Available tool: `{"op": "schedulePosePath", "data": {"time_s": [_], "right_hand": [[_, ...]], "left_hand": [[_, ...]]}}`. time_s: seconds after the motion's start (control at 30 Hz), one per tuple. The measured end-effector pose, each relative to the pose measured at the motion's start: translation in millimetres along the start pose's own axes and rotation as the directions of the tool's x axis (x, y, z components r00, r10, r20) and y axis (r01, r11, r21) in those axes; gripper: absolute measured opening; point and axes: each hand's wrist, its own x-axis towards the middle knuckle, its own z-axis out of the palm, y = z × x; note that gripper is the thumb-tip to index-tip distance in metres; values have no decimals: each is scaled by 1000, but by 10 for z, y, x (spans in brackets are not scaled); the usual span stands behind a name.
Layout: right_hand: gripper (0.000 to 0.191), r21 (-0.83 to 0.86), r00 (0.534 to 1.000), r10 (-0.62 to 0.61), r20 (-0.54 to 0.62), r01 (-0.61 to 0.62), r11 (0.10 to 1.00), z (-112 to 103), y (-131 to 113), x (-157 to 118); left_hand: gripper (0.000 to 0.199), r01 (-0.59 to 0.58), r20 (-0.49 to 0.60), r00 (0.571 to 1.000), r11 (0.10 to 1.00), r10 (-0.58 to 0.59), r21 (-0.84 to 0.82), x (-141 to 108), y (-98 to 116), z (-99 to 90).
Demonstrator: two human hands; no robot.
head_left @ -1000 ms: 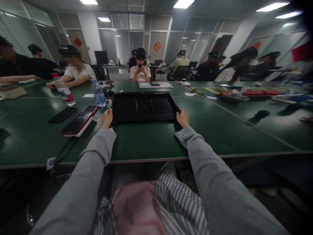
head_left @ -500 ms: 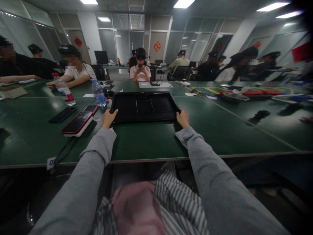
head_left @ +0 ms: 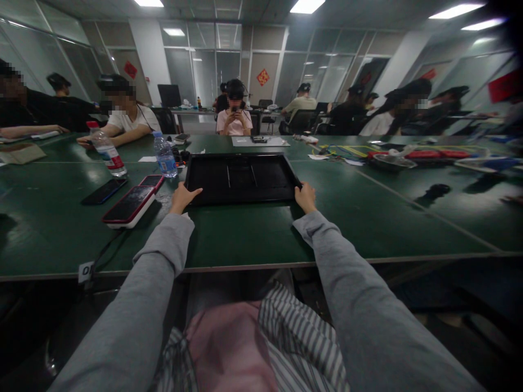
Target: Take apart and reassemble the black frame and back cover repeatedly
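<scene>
A black, shallow rectangular tray [head_left: 267, 179] with a raised rim lies on the green table before me. Two thin, light strips run front to back across its inside. My left hand [head_left: 182, 197] holds its near left corner, the thumb stretched over the rim and the other fingers mostly hidden along the outer side. At the near right corner, my right hand [head_left: 305, 197] grips the rim with its thumb on the edge and its fingers round the outside.
Left of the tray are a blue-capped water bottle [head_left: 164, 155], a red-capped bottle [head_left: 108, 151], a dark phone [head_left: 104, 191] and a red-edged phone [head_left: 129, 206] on a white block. Cables and a plastic bowl [head_left: 394, 162] lie to the right. Several people sit around.
My left thumb has stretched further over the tray, and that hand has shifted slightly. My right hand and the tray look unmoved.
</scene>
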Motion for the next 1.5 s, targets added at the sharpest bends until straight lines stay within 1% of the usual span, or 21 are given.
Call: {"op": "schedulePosePath", "data": {"time_s": [0.2,0.5,0.87,1.0,1.23,1.5], "right_hand": [[46,26,1000,-3,-13,3,1000,-4,-3,-13],[44,-1,1000,5,-9,-5,1000,20,22,9],[46,14,1000,4,0,-3,1000,20,28,18],[47,34,1000,0,-14,0,999,36,38,31],[47,24,1000,0,-16,0,1000,44,43,30],[47,23,1000,7,-3,-7,1000,1,2,7]], "left_hand": [[85,20,10,1000,1000,-20,6,-1,25,-10],[83,17,34,999,1000,-17,-8,-14,32,-21],[84,2,40,999,1000,-2,-18,43,-31,15],[84,6,43,999,1000,-5,-17,61,-41,23],[83,19,58,998,1000,-18,-18,25,6,-9],[82,32,70,997,999,-28,-45,-5,39,-28]]}}
